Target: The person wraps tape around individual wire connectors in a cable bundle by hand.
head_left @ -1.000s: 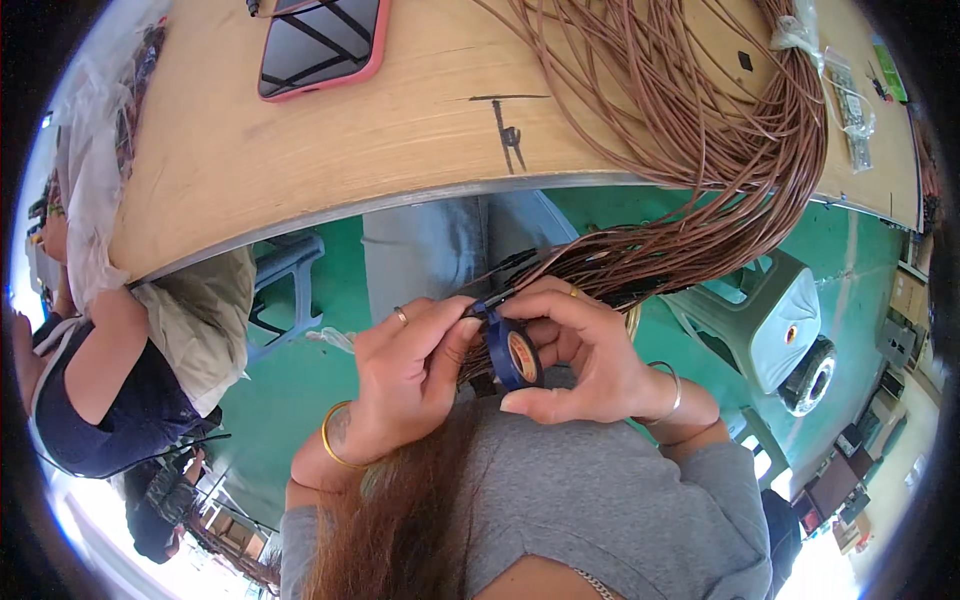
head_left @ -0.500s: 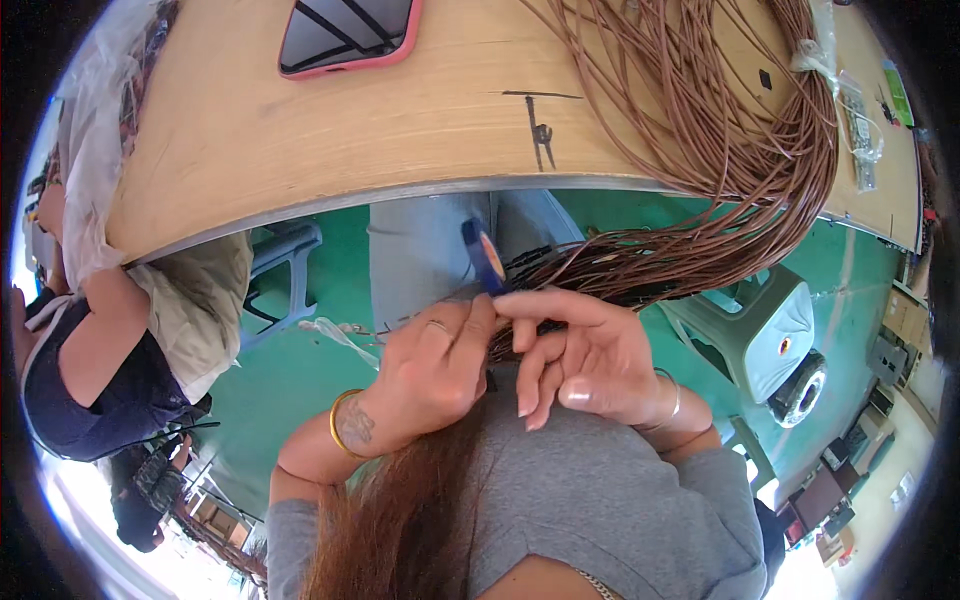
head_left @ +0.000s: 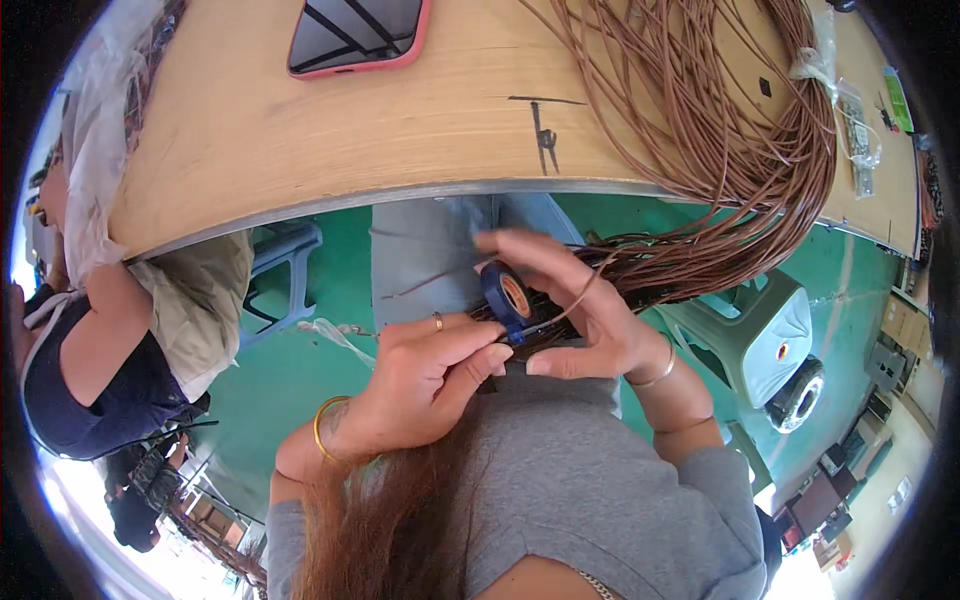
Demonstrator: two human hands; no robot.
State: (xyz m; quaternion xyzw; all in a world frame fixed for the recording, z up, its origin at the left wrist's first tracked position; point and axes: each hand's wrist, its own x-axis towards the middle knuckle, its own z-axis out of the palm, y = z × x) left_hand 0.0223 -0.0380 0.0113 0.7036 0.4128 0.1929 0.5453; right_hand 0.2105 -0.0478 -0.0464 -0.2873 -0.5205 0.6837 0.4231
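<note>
A roll of dark blue adhesive tape (head_left: pixel 508 296) with an orange core hangs between my hands, over my lap. My left hand (head_left: pixel 425 375) pinches the tape's strip between thumb and forefinger, where it meets a thin brown wire (head_left: pixel 570 307). The wire runs up from there across the fingers of my right hand (head_left: pixel 590 310). That hand is open, its thumb apart from the stretched fingers beside the roll; the forefinger is smeared by motion. Behind the hands lies a bundle of brown wires (head_left: pixel 690 262), its near ends partly hidden by my fingers.
The bundle trails over the edge of the wooden table (head_left: pixel 230 140). A phone in a pink case (head_left: pixel 358 35) lies on it. A grey stool (head_left: pixel 750 325) stands at right, a blue-grey one (head_left: pixel 290 270) at left. Another person (head_left: pixel 100 345) sits close on my left.
My right hand has turned and opened around the tape roll, which has come down towards me. My left thumb now shows, pinching beside the roll. A wire now crosses my right fingers.
</note>
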